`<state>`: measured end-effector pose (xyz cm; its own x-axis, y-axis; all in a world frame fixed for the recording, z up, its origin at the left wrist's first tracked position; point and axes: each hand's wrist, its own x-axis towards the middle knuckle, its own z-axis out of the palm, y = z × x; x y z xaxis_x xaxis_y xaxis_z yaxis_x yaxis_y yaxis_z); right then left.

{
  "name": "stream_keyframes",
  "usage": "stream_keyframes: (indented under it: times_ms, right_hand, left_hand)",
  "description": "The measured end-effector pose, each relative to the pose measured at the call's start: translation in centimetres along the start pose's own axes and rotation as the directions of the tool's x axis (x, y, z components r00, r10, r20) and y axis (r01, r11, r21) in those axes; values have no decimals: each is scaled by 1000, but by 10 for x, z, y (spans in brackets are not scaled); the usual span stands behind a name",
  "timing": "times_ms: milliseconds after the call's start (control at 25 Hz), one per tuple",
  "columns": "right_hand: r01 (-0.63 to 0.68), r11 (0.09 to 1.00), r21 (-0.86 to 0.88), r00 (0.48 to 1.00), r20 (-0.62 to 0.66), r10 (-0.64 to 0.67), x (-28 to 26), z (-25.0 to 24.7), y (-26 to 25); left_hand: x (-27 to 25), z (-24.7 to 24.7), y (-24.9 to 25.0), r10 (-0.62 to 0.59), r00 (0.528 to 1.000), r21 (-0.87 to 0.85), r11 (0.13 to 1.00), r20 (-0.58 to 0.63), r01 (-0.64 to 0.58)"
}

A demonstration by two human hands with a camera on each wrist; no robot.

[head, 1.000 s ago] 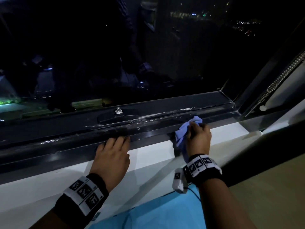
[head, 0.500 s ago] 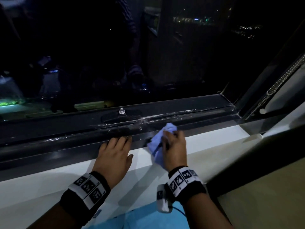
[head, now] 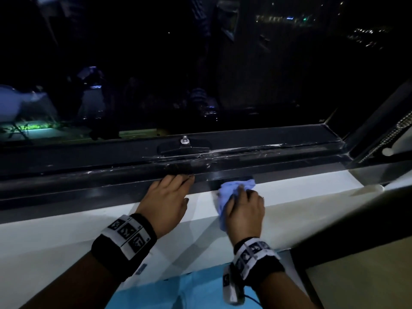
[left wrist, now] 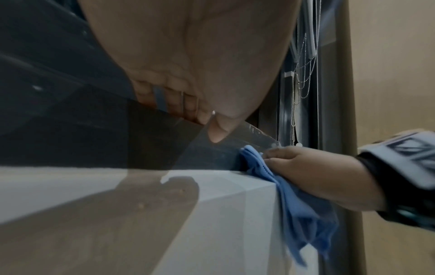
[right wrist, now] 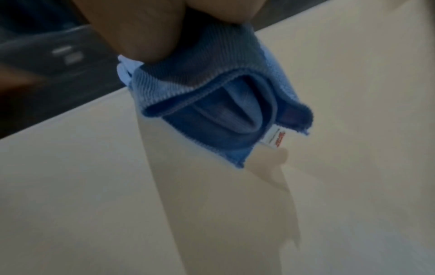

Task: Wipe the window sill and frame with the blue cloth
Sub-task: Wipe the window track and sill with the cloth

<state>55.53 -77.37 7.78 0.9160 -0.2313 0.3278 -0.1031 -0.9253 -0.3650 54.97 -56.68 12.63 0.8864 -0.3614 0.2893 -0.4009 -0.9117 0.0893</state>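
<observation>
Night-dark glass (head: 156,63) fills the upper part of the head view, city lights far off at the top right. Below it runs the dark window frame (head: 278,168), scuffed, with a small metal stud and handle plate (head: 184,144) near its middle. White window sill (head: 312,197) sits under the frame, its front edge dropping toward the person.

Left hand (head: 166,201) lies flat on the sill, palm down, fingers straight, fingertips (left wrist: 174,103) touching the lower rail of the frame; it holds nothing. Thumb spread to the side.

Right hand (head: 245,210) is just beside the left one, to its right, fingers curled around the blue cloth (head: 234,190). Cloth is bunched, its top pressed where the sill's back edge meets the frame; loose end hangs over the sill's front edge (left wrist: 303,214). Right wrist view shows folded layers of the cloth (right wrist: 212,104) under the grip, with a small white tag (right wrist: 273,138) at one corner.

Both wrists wear black bands with marker tags (head: 127,236). Bead chain (left wrist: 297,89) hangs at the sill's right end by the side frame. Light blue sheet (head: 178,293) lies below the sill's front edge.
</observation>
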Motion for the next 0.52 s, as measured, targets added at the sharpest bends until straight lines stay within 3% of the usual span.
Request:
stream_keyframes:
  times_ms: [80, 200, 320, 440, 520]
  right_hand:
    - [158, 987, 8, 985, 72, -158, -23, 8, -33]
    - [354, 932, 72, 920, 152, -361, -49, 16, -72]
    - [437, 891, 122, 874, 178, -452, -58, 20, -93]
    - [485, 863, 144, 836, 214, -505, -66, 25, -112]
    - [547, 817, 183, 786, 224, -576, -75, 26, -134]
  left_hand:
    - [-6, -1, -4, -1, 1000, -29, 1000, 18, 2]
    - [-27, -3, -9, -7, 999, -74, 997, -51, 3]
    - [-59, -6, -22, -57, 993, -105, 993, -102, 46]
    - [-89, -8, -44, -157, 988, -32, 987, -1, 157]
    - [-113, -9, -59, -278, 959, 18, 961, 49, 278]
